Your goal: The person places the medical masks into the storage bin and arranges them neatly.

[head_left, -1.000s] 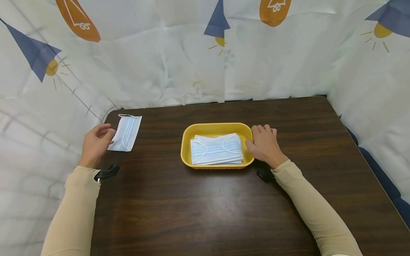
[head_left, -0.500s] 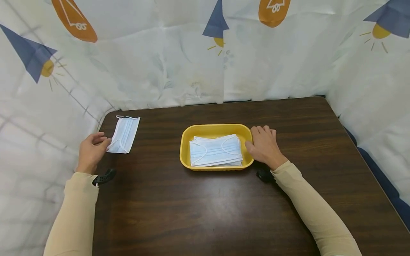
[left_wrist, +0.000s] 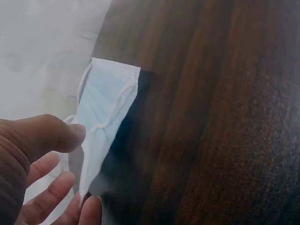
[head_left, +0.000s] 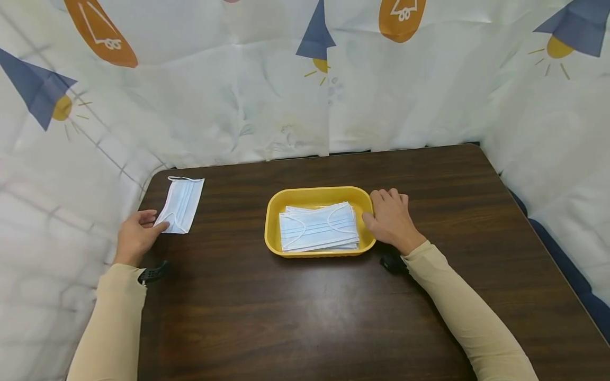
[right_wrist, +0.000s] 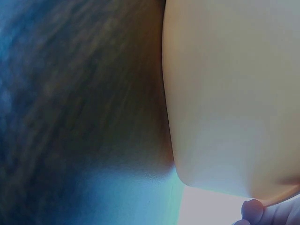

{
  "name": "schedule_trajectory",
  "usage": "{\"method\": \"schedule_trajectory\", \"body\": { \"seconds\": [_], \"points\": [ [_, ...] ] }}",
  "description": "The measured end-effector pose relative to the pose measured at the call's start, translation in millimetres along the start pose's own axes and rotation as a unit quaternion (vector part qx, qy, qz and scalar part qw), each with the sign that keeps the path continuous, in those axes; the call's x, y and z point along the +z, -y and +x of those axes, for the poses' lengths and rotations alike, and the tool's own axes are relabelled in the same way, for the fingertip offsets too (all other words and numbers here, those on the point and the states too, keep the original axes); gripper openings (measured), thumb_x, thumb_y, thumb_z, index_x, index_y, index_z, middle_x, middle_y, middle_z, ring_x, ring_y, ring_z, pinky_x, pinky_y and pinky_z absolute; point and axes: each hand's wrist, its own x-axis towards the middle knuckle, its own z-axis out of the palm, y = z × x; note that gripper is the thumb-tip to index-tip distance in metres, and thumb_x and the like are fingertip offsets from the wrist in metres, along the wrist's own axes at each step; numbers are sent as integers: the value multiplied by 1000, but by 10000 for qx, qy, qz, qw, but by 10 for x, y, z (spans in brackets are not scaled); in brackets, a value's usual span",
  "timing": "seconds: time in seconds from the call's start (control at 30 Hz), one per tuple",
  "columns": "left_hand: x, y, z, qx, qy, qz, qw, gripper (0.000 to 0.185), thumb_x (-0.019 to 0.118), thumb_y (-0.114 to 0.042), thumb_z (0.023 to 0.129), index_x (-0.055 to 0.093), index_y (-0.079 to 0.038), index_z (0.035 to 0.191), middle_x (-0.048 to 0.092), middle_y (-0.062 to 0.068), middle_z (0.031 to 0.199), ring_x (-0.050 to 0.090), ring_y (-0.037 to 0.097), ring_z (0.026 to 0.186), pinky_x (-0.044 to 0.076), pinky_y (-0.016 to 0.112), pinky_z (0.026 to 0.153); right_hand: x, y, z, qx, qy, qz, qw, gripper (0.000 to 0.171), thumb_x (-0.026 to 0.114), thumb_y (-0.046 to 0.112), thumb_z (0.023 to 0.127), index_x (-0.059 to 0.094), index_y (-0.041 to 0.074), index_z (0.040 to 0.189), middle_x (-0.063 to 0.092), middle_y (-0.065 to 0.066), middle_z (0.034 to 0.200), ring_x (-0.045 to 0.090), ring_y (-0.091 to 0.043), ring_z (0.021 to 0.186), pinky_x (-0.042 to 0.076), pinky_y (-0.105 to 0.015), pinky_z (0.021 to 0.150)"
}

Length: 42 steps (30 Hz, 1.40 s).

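A light blue pleated face mask (head_left: pixel 183 203) with white ear loops lies at the table's far left corner. My left hand (head_left: pixel 135 239) holds its near left edge, thumb over the top and fingers at the side. In the left wrist view, the mask (left_wrist: pixel 101 108) narrows and folds toward the fingertips, its lower corner meeting a finger (left_wrist: pixel 92 211). A yellow tray (head_left: pixel 312 190) bears a stack of similar masks (head_left: pixel 319 227). My right hand (head_left: pixel 392 221) grips the tray's right rim, thumb on the near side. The tray's wall (right_wrist: pixel 229 93) fills much of the right wrist view.
The dark wood-grain table (head_left: pixel 267 317) reaches back to a white patterned curtain (head_left: pixel 205 106) that also hangs at both sides. Black straps show at the left wrist (head_left: pixel 153 272) and right wrist (head_left: pixel 393 263).
My left hand has moved from above the mask to its near left edge, and its thumb now overlaps the mask. The right hand stays on the tray. The head view has shifted slightly.
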Motion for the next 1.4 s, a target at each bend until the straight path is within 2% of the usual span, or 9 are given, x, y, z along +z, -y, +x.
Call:
{"method": "schedule_trajectory", "body": {
  "seconds": [0.17, 0.23, 0.43, 0.57, 0.7, 0.9, 1.03, 1.13, 1.4],
  "points": [
    [-1, -3, -12, 32, 92, -18, 10000, 60, 67, -19, 96, 47, 15, 141, 55, 40, 134, 69, 30, 98, 36, 5, 64, -4, 21, 0, -24, -15, -12, 10000, 30, 48, 27, 94, 57, 3, 108, 57, -12, 95, 41, -33, 93, 27, -53, 91],
    [-3, 2, -11, -4, 107, 6, 9999, 60, 67, -16, 96, 45, 16, 142, 53, 41, 135, 59, 52, 116, 35, 8, 65, -8, 29, 0, -36, -23, -13, 10000, 30, 48, 27, 93, 57, 3, 108, 57, -12, 96, 41, -33, 93, 27, -53, 91],
    [-36, 21, -2, -353, 143, -108, 9992, 69, 65, -18, 96, 35, 14, 149, 50, 43, 141, 57, 54, 123, 35, 11, 68, -17, 45, -3, -53, -69, 55, 9999, 30, 49, 27, 92, 57, 3, 108, 57, -11, 95, 41, -32, 93, 27, -53, 92],
    [-65, 23, -3, -663, 80, -125, 9977, 74, 61, -24, 98, 29, 14, 152, 53, 42, 141, 71, 27, 95, 36, 10, 63, -21, 54, -3, -57, -67, 33, 10000, 29, 49, 27, 91, 57, 4, 107, 56, -11, 94, 41, -33, 93, 28, -53, 93],
    [-71, 31, -5, -695, 36, -158, 9975, 67, 55, -18, 98, 32, 16, 150, 56, 41, 138, 51, -14, 61, 40, 9, 58, -32, 70, -6, -77, -48, 14, 10000, 29, 49, 27, 92, 57, 4, 108, 56, -11, 95, 42, -33, 93, 28, -54, 94],
    [-70, 42, 0, -603, 48, -294, 9977, 55, 53, -13, 98, 44, 20, 142, 63, 42, 123, 49, -13, 58, 45, 10, 55, -34, 77, -6, -87, -47, 11, 10000, 30, 49, 27, 93, 57, 3, 109, 57, -12, 97, 41, -33, 93, 28, -54, 94],
    [-74, 43, 0, -710, 96, -631, 9954, 49, 55, -12, 99, 51, 20, 137, 70, 5, 82, 55, -9, 61, 51, 12, 57, -37, 75, -13, -106, -79, 12, 9999, 28, 49, 27, 93, 57, 3, 107, 56, -11, 93, 41, -32, 91, 28, -53, 92],
    [-76, 36, -8, -797, 214, -1240, 9888, 51, 56, -8, 100, 46, 20, 141, 58, -22, 74, 60, -10, 63, 56, 14, 61, -37, 72, -17, -106, -95, 12, 9999, 27, 49, 26, 93, 56, 4, 105, 54, -11, 91, 40, -32, 90, 28, -53, 91],
    [-57, -15, -29, -857, 376, -1948, 9764, 55, 57, -5, 101, 39, 20, 146, 55, -31, 73, 63, -10, 66, 59, 17, 65, -18, 37, -18, 40, 1, -53, 10000, 28, 48, 27, 93, 56, 3, 106, 54, -11, 92, 40, -33, 92, 28, -53, 91]
  ]
}}
